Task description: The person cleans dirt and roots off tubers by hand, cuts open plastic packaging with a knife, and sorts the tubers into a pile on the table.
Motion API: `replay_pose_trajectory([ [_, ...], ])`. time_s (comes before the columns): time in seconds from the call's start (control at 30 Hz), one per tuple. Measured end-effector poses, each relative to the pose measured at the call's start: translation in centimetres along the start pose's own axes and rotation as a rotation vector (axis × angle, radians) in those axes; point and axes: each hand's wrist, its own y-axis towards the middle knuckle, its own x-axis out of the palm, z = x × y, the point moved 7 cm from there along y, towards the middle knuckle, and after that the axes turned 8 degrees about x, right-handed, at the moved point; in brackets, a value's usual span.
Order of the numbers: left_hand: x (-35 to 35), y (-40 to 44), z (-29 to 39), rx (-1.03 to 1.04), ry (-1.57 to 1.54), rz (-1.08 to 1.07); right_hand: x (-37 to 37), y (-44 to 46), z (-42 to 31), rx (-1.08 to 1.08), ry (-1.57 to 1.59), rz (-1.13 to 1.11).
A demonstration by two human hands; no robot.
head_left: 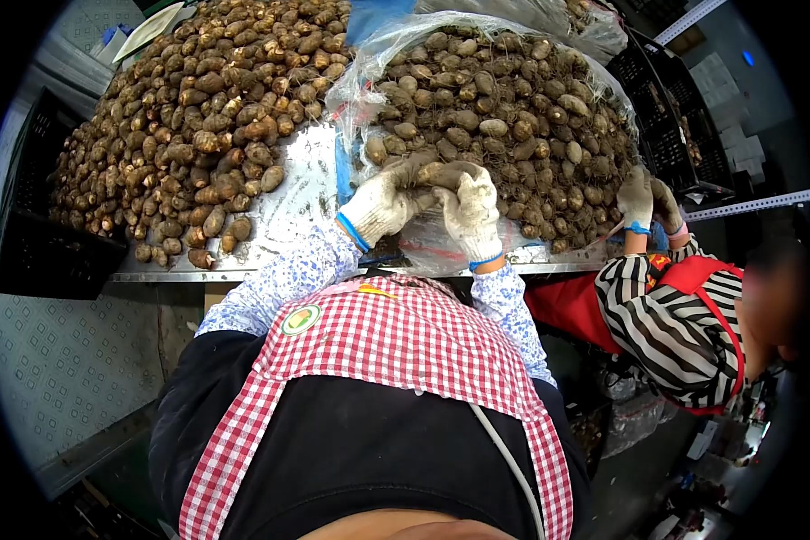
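Note:
My left hand, in a dirty white knitted glove with a blue cuff edge, is closed at the near edge of the taro pile. Opposite it, my right hand, gloved the same way, has its fingers curled inward. Between the fingertips of both hands sits a small brown taro, partly covered by the gloves. Just beyond lies a heap of hairy, root-covered taros on clear plastic sheeting. A crumpled part of the plastic hangs below my hands.
A second heap of smoother taros covers the left of the metal table. Black crates stand at the left and far right. A co-worker in a striped top has gloved hands at the pile's right edge.

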Motion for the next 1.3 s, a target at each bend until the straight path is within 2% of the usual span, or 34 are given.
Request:
replay_pose_trajectory([
  [0.1,0.8,0.1,-2.2,-0.008,-0.058,-0.033,-0.1,0.1,0.5,0.058,0.072,-0.105],
  [0.13,0.3,0.3,-3.3,-0.168,-0.475,0.138,-0.4,0.5,-0.1,0.077,0.104,-0.129],
  [0.17,0.3,0.4,-4.5,-0.327,-0.89,0.312,-0.5,0.7,-0.3,0.21,0.357,-0.265],
  [0.2,0.6,0.5,-5.5,-0.486,-1.303,0.491,-0.2,0.2,0.3,0.325,0.502,-0.309],
  [0.23,-0.1,0.7,-6.0,-0.531,-1.371,0.618,0.3,-0.4,1.0,0.44,0.647,-0.355],
  [0.27,-0.3,0.7,-5.9,-0.518,-1.363,0.596,1.0,-1.0,1.7,0.554,0.791,-0.403],
  [0.3,-0.5,0.8,-4.8,-0.505,-1.354,0.575,1.4,-1.3,3.0,0.579,0.671,-0.377],
  [0.33,-0.7,0.7,-4.2,-0.496,-1.345,0.553,1.8,-1.2,4.1,0.468,0.427,-0.362],
  [0.37,-1.2,0.8,-6.8,-0.42,-1.268,0.399,2.3,-1.0,5.5,0.353,0.186,-0.34],
  [0.4,-2.3,1.1,-5.8,-0.225,-0.801,0.323,2.5,-0.8,5.7,0.236,-0.054,-0.312],
  [0.43,-2.6,1.3,-3.9,-0.032,-0.335,0.237,0.9,0.3,3.6,0.415,-0.003,-0.328],
  [0.5,-1.6,1.1,-2.2,0.044,-0.138,0.166,1.2,1.0,2.2,0.359,-0.144,-0.323],
  [0.6,0.5,0.8,-2.8,-0.302,-0.937,0.233,1.3,1.5,0.6,0.247,-0.204,-0.319],
  [0.67,0.2,0.8,-2.9,-0.319,-0.909,0.201,2.0,1.4,0.0,0.188,-0.147,-0.368],
  [0.7,-0.1,0.9,-2.9,-0.327,-0.895,0.187,2.4,1.1,-0.4,0.073,-0.234,-0.28],
  [0.73,-0.3,0.8,-3.0,-0.336,-0.881,0.173,3.1,0.7,1.6,0.245,0.068,-0.295],
  [0.77,-0.8,0.6,-4.1,-0.325,-0.96,0.274,4.4,0.2,4.3,0.414,0.371,-0.305],
  [0.8,-0.7,0.5,-4.6,-0.345,-1.042,0.281,6.1,-0.6,7.0,0.58,0.676,-0.31],
  [0.87,-0.9,0.4,-5.5,-0.385,-1.206,0.294,1.6,0.4,5.6,0.798,0.648,-0.016],
  [0.9,-0.3,0.5,-4.8,-0.396,-1.38,0.204,0.2,1.2,4.6,0.731,0.516,-0.024],
  [0.93,-0.9,0.8,-4.2,-0.254,-0.998,0.141,-0.6,1.8,4.2,0.662,0.384,-0.03],
  [0.97,-1.1,0.6,-3.2,-0.117,-0.616,0.078,0.0,2.0,4.0,0.479,0.456,0.035],
  [1.0,-0.8,0.5,-2.2,-0.04,-0.438,0.042,0.1,2.3,2.5,0.298,0.522,0.098],
  [1.03,-0.4,0.4,-1.0,0.037,-0.258,0.02,0.5,2.0,2.2,0.323,0.382,0.017],
  [1.07,-0.1,0.4,-0.6,0.059,-0.279,0.027,0.7,2.0,1.7,0.314,0.351,-0.011],
  [1.13,0.0,0.4,0.1,0.15,-0.094,0.0,1.5,1.6,1.9,0.642,0.609,-0.095],
  [1.2,0.1,0.3,0.9,0.283,0.319,-0.068,1.2,1.9,1.7,0.578,0.528,-0.126],
  [1.23,-0.1,0.4,-0.1,0.15,0.035,-0.042,1.0,2.1,1.6,0.546,0.489,-0.138],
  [1.3,0.2,0.4,-2.0,-0.119,-0.533,0.021,0.6,2.2,-0.2,0.424,0.691,-0.299],
])
